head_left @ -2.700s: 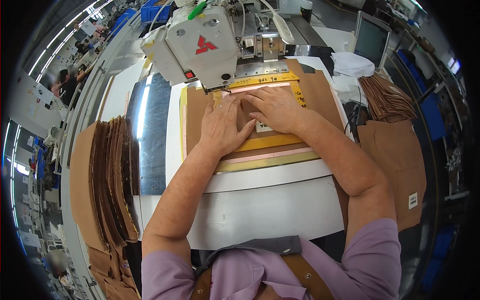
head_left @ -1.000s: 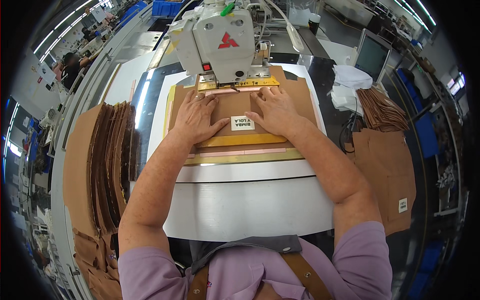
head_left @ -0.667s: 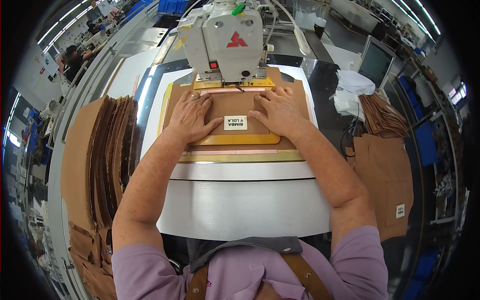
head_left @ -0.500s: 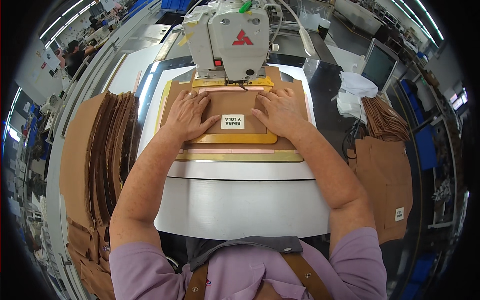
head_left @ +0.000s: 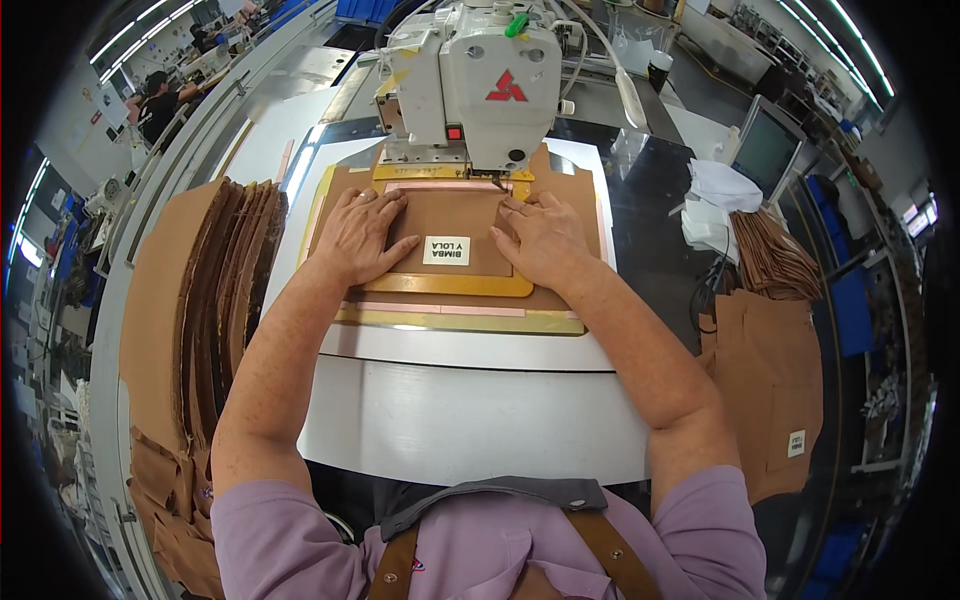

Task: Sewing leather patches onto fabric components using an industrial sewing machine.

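Note:
A brown flat panel (head_left: 345, 275) lies under the sewing machine head (head_left: 495, 90). On it sits a smaller brown rectangular piece (head_left: 450, 215) with a white printed label (head_left: 446, 250). A yellow clamp frame (head_left: 440, 286) surrounds this piece. My left hand (head_left: 358, 235) rests flat at the piece's left side, fingers spread, thumb reaching onto the piece. Across from it, my right hand (head_left: 545, 238) lies flat over the right edge, its fingertips close to the needle area (head_left: 500, 182). Neither hand grips anything; the frame's sides are partly hidden beneath them.
A thick stack of brown panels (head_left: 165, 310) stands at my left. At my right lie a labelled brown panel (head_left: 765, 390), a bundle of brown pieces (head_left: 775, 255) and white cloth (head_left: 722, 187). A monitor (head_left: 768, 145) stands far right. Another person (head_left: 158, 108) works far left.
The clamp frame, brown panel and both hands have shifted slightly left relative to the machine head. The view has tilted a little. Both hands stay flat on the work.

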Available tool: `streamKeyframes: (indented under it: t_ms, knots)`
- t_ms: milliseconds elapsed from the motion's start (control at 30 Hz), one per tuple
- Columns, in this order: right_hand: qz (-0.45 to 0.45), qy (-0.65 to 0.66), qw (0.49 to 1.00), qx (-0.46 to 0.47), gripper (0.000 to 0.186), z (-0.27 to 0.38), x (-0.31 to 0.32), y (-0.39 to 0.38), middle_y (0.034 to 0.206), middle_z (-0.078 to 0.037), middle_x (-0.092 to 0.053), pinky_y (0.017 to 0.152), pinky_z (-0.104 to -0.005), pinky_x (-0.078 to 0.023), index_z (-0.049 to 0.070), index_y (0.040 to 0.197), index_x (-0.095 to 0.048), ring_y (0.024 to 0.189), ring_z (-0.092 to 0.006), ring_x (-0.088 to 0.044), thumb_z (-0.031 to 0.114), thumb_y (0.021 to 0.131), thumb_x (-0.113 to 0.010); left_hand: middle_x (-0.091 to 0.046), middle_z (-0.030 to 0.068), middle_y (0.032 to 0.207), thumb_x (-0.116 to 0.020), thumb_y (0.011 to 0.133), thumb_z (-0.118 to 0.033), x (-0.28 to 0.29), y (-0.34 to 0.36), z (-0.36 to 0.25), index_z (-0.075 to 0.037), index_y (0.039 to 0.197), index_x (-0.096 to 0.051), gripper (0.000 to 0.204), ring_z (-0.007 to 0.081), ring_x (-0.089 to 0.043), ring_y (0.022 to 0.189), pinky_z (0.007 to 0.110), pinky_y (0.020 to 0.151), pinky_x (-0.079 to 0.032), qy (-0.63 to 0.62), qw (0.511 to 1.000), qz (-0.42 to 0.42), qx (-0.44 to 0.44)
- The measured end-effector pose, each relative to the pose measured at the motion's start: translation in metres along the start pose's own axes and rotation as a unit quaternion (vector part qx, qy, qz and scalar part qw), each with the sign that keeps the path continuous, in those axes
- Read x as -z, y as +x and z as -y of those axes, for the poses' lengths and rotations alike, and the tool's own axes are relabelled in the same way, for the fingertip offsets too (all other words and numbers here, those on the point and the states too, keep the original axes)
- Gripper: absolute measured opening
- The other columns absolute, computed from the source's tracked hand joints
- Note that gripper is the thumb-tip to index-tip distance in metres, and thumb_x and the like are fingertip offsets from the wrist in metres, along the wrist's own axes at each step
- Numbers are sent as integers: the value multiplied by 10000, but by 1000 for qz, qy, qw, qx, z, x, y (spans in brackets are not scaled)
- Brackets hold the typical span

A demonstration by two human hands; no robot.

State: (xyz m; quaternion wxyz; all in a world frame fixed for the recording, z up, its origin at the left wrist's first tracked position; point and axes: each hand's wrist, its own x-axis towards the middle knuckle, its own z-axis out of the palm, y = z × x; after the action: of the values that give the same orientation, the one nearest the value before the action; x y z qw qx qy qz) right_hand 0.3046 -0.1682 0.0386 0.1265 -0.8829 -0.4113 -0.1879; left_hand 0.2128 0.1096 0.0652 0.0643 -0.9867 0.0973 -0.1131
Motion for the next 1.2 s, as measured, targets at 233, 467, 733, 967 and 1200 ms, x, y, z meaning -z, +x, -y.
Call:
streamKeyframes:
  t_ms: [233,467,733,967,1200]
  knots:
    - [-56,-2,998,31,363,10,-4,13,1124,-55,-726,878,-405,-495,54,1063,-738,1047,-265,-626,354,933,-581,-556,138,1421,-490,944,-536,-3,-6,13,-13,1373,-548,679,300,-492,1294,453,1159,-280,0,999,-13,32]
    - [-83,44,994,55,207,20,-9,9,1131,-82,-699,955,-412,-486,68,1024,-723,1065,-341,-613,201,910,-614,-537,129,1444,-558,948,-466,-25,-28,8,-65,1365,-541,578,296,-497,1320,480,1149,-309,-25,987,-154,35]
    - [-33,8,998,58,258,-2,-4,0,1211,-158,-653,1043,-427,-419,5,1156,-661,1195,-351,-544,157,987,-539,-643,147,1150,-734,848,-280,15,-132,-89,-46,1003,-643,295,310,-588,1096,473,1019,-411,-245,892,-376,60]
    - [-22,8,996,81,282,-7,-17,8,1238,-148,-644,1060,-423,-403,-5,1191,-649,1217,-345,-525,162,1019,-500,-658,83,1014,-743,837,-200,115,-203,-90,-52,919,-632,203,254,-609,980,394,864,-436,-352,816,-454,72]
    - [-12,-9,994,110,287,-21,-19,9,1233,-165,-632,1032,-434,-424,-55,1189,-619,1198,-354,-536,111,1020,-458,-550,117,970,-643,890,-397,191,-211,-152,29,1007,-560,450,196,-555,838,326,678,-479,-903,232,-232,-278]
